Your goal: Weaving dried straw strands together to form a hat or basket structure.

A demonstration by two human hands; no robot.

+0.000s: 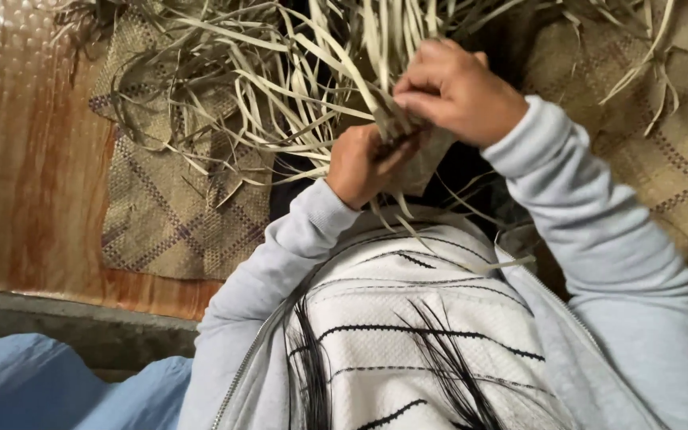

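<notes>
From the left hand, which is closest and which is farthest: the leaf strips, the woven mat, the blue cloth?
1. Leaf strips: held in the left hand.
2. Woven mat: lying off to the side.
3. Blue cloth: bottom corner, farthest.

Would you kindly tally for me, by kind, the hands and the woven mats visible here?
Hands: 2, the left hand and the right hand, both gripping dried leaf strips
Woven mats: 2, the left mat and the right mat
Total: 4
</notes>
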